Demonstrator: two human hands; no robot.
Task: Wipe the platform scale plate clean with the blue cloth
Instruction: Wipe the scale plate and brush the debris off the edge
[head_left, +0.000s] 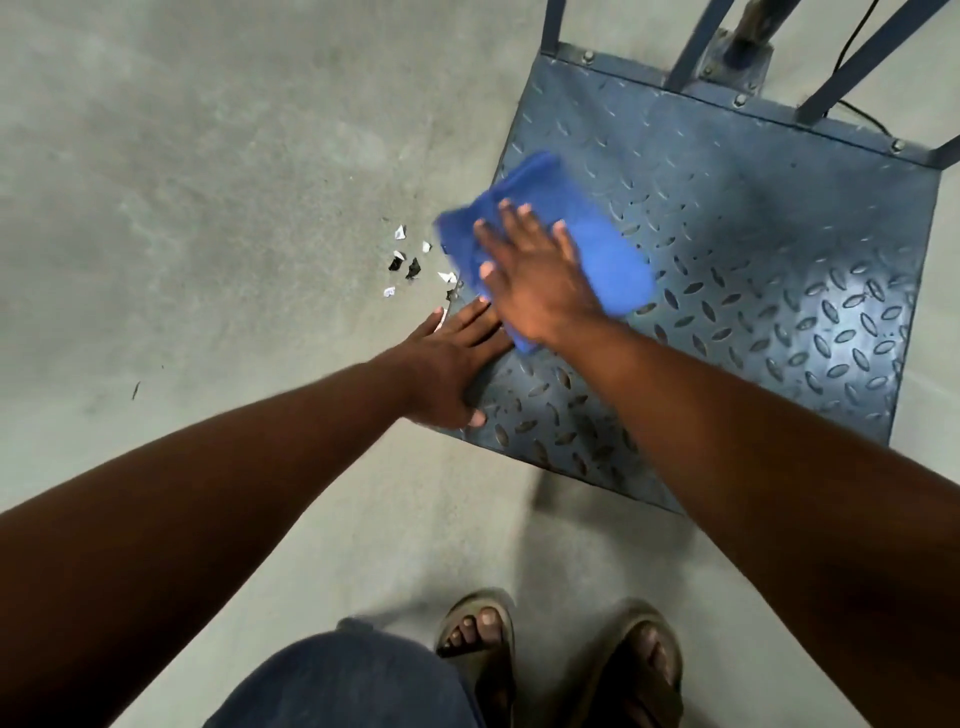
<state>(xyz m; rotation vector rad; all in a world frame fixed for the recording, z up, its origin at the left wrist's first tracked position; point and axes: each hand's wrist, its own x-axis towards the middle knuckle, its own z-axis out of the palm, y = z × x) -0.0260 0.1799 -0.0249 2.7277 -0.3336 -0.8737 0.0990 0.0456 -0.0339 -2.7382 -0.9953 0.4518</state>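
The platform scale plate (753, 270) is blue-grey checker-pattern metal lying on the floor at the right. A folded blue cloth (602, 249) lies on the plate's left part and overhangs its left edge. My right hand (535, 280) presses flat on the cloth with fingers spread. My left hand (447, 364) rests flat on the plate's near left edge, fingers apart, holding nothing. The cloth and right hand look blurred.
Several small white and black scraps (408, 260) lie on the grey concrete floor (182, 182) just left of the plate. Blue metal uprights (852, 67) and a column base stand at the plate's far edge. My sandalled feet (561, 654) stand near the plate's front corner.
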